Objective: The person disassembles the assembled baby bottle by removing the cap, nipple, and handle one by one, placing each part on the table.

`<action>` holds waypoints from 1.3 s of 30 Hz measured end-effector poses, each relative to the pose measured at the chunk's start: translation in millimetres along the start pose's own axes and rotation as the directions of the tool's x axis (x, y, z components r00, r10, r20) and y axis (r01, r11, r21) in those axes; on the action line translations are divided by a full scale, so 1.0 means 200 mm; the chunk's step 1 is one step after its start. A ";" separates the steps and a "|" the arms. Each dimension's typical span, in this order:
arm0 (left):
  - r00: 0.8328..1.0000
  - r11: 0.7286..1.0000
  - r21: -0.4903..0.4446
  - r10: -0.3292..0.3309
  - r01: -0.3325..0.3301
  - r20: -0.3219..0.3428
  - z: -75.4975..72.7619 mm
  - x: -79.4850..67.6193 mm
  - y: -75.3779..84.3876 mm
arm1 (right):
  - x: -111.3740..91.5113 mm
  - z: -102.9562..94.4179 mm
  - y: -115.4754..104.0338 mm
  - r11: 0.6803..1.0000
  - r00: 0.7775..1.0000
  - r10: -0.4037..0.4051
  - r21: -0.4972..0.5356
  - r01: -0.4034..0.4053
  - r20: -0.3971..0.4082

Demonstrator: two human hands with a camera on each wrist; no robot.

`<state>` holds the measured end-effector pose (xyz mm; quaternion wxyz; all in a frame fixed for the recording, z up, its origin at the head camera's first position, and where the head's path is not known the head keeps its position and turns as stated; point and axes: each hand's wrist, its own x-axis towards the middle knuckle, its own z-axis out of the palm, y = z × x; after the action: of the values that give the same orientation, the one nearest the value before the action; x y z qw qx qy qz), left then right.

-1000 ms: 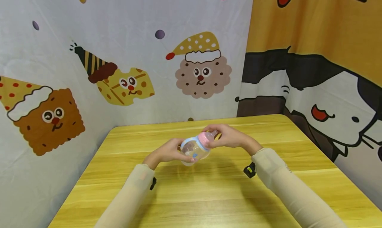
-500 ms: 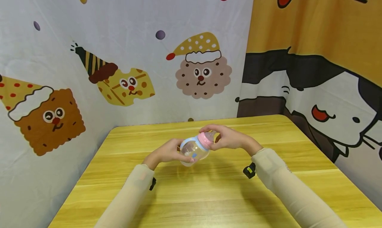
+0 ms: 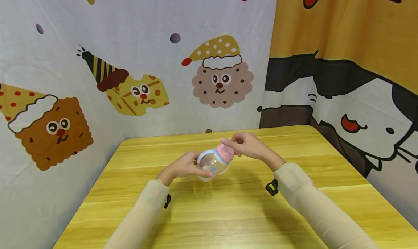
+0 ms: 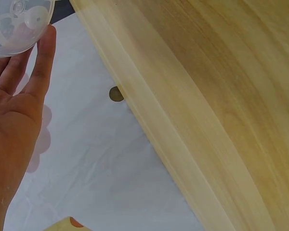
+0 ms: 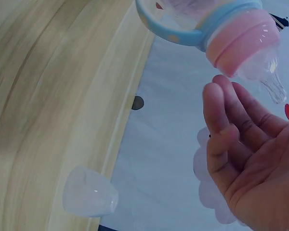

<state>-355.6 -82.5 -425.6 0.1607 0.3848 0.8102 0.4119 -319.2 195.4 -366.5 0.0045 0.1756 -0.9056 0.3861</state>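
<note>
A clear baby bottle (image 3: 210,165) with a pink collar (image 3: 225,153) and a light blue handle ring is held tilted above the table, its top toward the right. My left hand (image 3: 184,165) grips its body between thumb and fingers; the left wrist view catches the bottle's clear base (image 4: 20,29) over the fingertips. Close by the collar is my right hand (image 3: 252,146), fingers loosely bent. In the right wrist view those fingers lie just below the collar and the clear nipple (image 5: 273,85), holding nothing.
A translucent cap (image 5: 90,192) lies near the table's far edge in the right wrist view; my right hand hides it in the head view. The wooden table (image 3: 209,220) meets a cartoon-printed curtain (image 3: 147,42) behind and at the right.
My right hand has come off the pink collar and turned, its thumb now above the collar. The left hand and the bottle have stayed nearly still.
</note>
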 end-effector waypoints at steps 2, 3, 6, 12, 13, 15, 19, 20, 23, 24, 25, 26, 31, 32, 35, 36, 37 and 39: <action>1.000 1.000 0.002 0.002 -0.002 0.001 0.00 0.00 0.00 | -0.01 0.01 0.00 1.000 1.000 0.028 0.007 -0.028 0.010; 1.000 1.000 0.004 0.003 -0.003 0.001 0.00 0.00 0.00 | -0.01 0.01 0.00 0.999 0.999 0.043 0.008 -0.043 0.015; 1.000 1.000 -0.001 0.006 -0.006 0.007 0.01 0.00 0.01 | -0.02 0.03 0.00 0.996 0.996 0.086 -0.006 -0.086 0.033; 1.000 1.000 -0.010 -0.001 0.001 0.011 0.01 0.00 0.01 | -0.02 0.05 0.01 0.991 0.991 0.126 -0.043 -0.124 0.049; 1.000 1.000 -0.009 -0.005 0.005 0.009 0.01 0.00 0.01 | -0.02 0.05 0.02 0.991 0.991 0.127 -0.046 -0.125 0.049; 1.000 1.000 -0.005 -0.010 0.010 0.007 0.01 0.01 0.01 | -0.02 0.05 0.01 0.992 0.991 0.122 -0.040 -0.120 0.052; 1.000 1.000 -0.001 -0.011 0.011 0.006 0.01 0.00 0.01 | -0.02 0.05 0.01 0.995 0.993 0.100 -0.001 -0.100 0.067; 1.000 1.000 0.003 -0.010 0.010 0.006 0.01 0.00 0.01 | -0.02 0.04 0.01 0.995 0.993 0.094 0.010 -0.095 0.072; 1.000 1.000 0.008 -0.003 0.003 0.007 0.01 0.00 0.01 | -0.02 0.04 0.01 0.996 0.993 0.078 0.045 -0.082 0.085; 1.000 1.000 0.009 -0.003 0.003 0.008 0.01 0.00 0.02 | -0.02 0.04 0.01 0.996 0.994 0.072 0.054 -0.077 0.087; 1.000 1.000 0.009 -0.003 0.003 0.008 0.01 0.00 0.01 | -0.02 0.03 0.01 0.996 0.994 0.068 0.057 -0.073 0.085; 1.000 1.000 0.009 -0.002 0.002 0.009 0.01 0.00 0.01 | -0.02 0.03 0.01 0.996 0.995 0.062 0.058 -0.067 0.084; 1.000 1.000 -0.003 -0.011 0.011 0.008 0.01 0.00 0.00 | -0.02 0.02 -0.01 0.997 0.997 0.025 0.066 -0.030 0.080; 1.000 1.000 -0.007 -0.013 0.013 0.009 0.01 0.00 0.00 | -0.02 0.02 -0.01 0.998 0.997 0.016 0.065 -0.021 0.078; 1.000 1.000 -0.016 -0.016 0.016 0.006 0.01 0.00 0.01 | -0.03 0.01 -0.01 0.998 0.997 -0.009 0.059 0.004 0.075; 1.000 1.000 -0.019 -0.019 0.019 0.005 0.01 -0.01 0.01 | -0.03 0.00 -0.01 0.998 0.997 -0.019 0.057 0.015 0.073; 1.000 1.000 -0.021 -0.019 0.019 0.003 0.01 -0.01 0.01 | -0.03 0.00 -0.01 0.998 0.997 -0.030 0.055 0.026 0.073; 1.000 1.000 -0.019 -0.019 0.019 0.000 0.01 -0.01 0.01 | -0.03 -0.01 -0.01 0.997 0.996 -0.052 0.055 0.047 0.077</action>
<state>-353.4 -82.2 -425.1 0.1680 0.3755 0.8098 0.4183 -313.4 197.7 -363.9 -0.0261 0.2130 -0.8898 0.4027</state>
